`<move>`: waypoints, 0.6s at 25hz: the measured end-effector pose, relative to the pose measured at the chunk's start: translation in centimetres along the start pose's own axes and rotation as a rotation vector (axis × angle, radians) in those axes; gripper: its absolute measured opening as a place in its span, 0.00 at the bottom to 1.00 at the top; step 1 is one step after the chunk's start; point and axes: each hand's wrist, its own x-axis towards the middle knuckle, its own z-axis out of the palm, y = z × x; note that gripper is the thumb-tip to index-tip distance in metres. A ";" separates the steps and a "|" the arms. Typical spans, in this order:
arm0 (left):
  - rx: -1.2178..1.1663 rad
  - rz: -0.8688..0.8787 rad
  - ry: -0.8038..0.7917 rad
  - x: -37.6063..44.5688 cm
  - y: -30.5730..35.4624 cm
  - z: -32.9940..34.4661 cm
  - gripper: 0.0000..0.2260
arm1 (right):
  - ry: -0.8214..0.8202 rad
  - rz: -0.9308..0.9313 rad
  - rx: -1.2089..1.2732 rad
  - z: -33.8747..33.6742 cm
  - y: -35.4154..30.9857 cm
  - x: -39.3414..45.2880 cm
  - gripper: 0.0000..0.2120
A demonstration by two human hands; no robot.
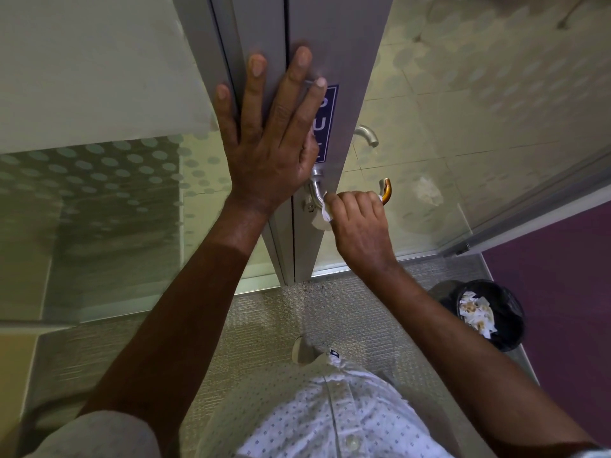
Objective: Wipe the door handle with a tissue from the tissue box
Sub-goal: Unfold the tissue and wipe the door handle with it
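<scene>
The left hand [267, 150] lies flat and spread on the door frame [334, 44], steadying it. The right hand [358, 216] is fisted around the tissue [322, 219] on the door handle [315, 193]. Thin tissue could tear or slip at the handle's bend.

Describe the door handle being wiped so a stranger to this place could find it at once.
Start at the grey metal door frame in the middle, where the left hand presses flat. Just below that hand, a curved silver door handle juts out, with the right hand closed around a white tissue on it. A similar second handle shows behind the glass, but nothing touches it.
</scene>
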 end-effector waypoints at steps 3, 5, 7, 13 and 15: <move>0.003 0.003 0.005 0.0 0.1 0.0 0.24 | -0.033 0.004 -0.001 -0.6 -0.2 0.8 0.10; 0.008 0.003 0.010 0.0 0.0 0.0 0.24 | -0.108 -0.017 0.044 -1.2 0.1 1.6 0.06; 0.011 -0.001 0.010 0.0 0.1 0.0 0.24 | -0.178 -0.071 0.063 -1.5 0.9 2.6 0.13; 0.020 -0.004 -0.002 0.2 0.1 -0.3 0.24 | -0.330 -0.065 0.067 -2.8 1.3 5.3 0.36; 0.019 0.001 -0.002 0.1 0.1 -0.3 0.23 | -0.231 -0.041 0.043 -2.4 1.0 4.5 0.35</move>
